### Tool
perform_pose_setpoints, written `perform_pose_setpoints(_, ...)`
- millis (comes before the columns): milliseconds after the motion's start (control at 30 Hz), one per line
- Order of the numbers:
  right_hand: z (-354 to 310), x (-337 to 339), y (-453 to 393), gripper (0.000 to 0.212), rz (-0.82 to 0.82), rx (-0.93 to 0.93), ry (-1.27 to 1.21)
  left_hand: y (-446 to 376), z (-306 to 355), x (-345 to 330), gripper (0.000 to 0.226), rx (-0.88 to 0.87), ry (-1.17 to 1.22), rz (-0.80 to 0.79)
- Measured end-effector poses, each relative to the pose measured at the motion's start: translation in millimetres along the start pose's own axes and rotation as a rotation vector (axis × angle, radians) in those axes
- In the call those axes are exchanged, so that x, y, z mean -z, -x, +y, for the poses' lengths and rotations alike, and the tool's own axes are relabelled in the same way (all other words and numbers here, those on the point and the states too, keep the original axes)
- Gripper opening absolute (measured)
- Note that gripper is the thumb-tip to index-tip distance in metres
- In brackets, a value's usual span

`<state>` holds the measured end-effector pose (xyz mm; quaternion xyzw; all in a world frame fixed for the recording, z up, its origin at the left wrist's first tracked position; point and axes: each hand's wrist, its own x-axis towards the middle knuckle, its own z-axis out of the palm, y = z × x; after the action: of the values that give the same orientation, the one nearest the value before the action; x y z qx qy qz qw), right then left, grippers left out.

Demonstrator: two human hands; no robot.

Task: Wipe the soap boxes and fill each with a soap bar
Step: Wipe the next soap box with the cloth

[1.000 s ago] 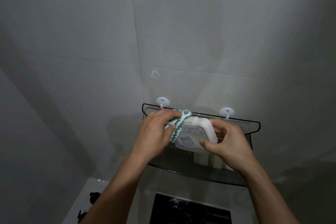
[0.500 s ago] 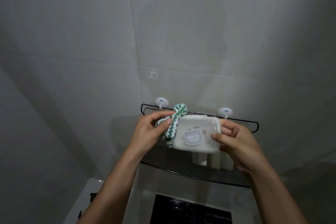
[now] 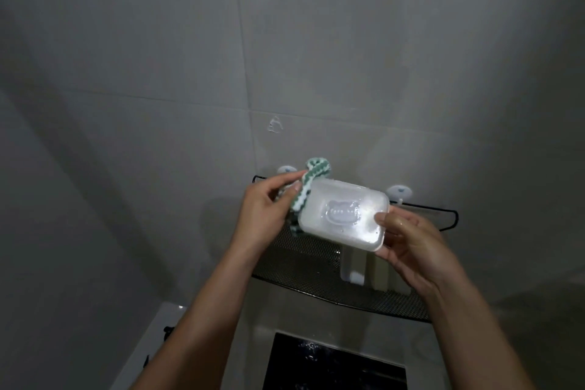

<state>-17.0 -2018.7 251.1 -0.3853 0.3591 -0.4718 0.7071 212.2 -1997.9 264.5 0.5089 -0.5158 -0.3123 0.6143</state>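
The translucent soap box (image 3: 344, 215) is held up in front of the wall shelf (image 3: 304, 266), lid face turned toward the camera so the moulded bear emblem shows. Its long axis runs left to right with the right end dipping slightly, and that axis decides the coming wipe.

The right hand (image 3: 411, 244) grips the box at its right short end — thumb on the front face near the lower right corner, the other fingers curled behind it. The left hand (image 3: 264, 215) sits at the opposite short end, pinching a green-and-white zigzag cloth (image 3: 305, 190) between thumb and fingers. The cloth lies against the box's upper left corner and left edge, a bunched end sticking up above the box and a darker end hanging down beside its lower left corner.

So the cloth hand is the nearer one to the unwiped stretch: the lid face lies directly to its right, along the long axis, with nothing between until the right thumb. A stroke would probably travel left to right across the lid, and the right hand looks placed to brace against that push.

Below the box, on the black mesh shelf, pale white pieces (image 3: 353, 266) stand upright — possibly more boxes or soap bars, but they are too dim to tell.
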Motion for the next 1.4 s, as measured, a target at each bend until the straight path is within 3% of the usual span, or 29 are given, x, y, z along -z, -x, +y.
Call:
perform_pose_setpoints(67, 1.6, -3.4, -2.3, 0.020, 0.049, 0.004, -0.073, -3.2, 4.0, -0.5, 0.029, -0.011, -0.002, 0.003)
perform_pose_setpoints(200, -1.1, -4.8, -6.2, 0.042, 0.158, 0.031, -0.207, 12.9, -0.1, -8.8, 0.027, -0.041, 0.037, 0.061)
perform_pose_setpoints(433, 4.4, -10.3, -8.1, 0.057, 0.157, 0.027, 0.011, 27.0, -20.8, -38.9, 0.020, 0.255, 0.175, 0.258)
perform_pose_setpoints(600, -1.3, -5.3, -3.4, 0.049, 0.089, -0.038, 0.082, 17.2, -19.0, -25.7, 0.021, 0.204, 0.108, 0.203)
perform_pose_setpoints(800, -7.5, 3.3, -3.9, 0.064, 0.011, -0.185, 0.193, 9.0, -12.7, -17.8, 0.020, 0.189, 0.056, 0.134)
perform_pose_setpoints(933, -6.6, 2.3, -4.0, 0.055, -0.063, -0.250, 0.149, 14.9, -6.0, -21.1, 0.023, 0.139, -0.033, 0.128)
perform_pose_setpoints(1167, -0.1, -0.7, -9.2, 0.040, 0.088, -0.185, -0.072, 54.9, -2.3, -32.5, 0.021, 0.063, -0.101, 0.079)
perform_pose_setpoints(1400, 1.2, -14.0, -7.5, 0.063, 0.120, -0.150, -0.051, 54.4, -6.8, -31.7, 0.030, 0.123, -0.051, 0.107)
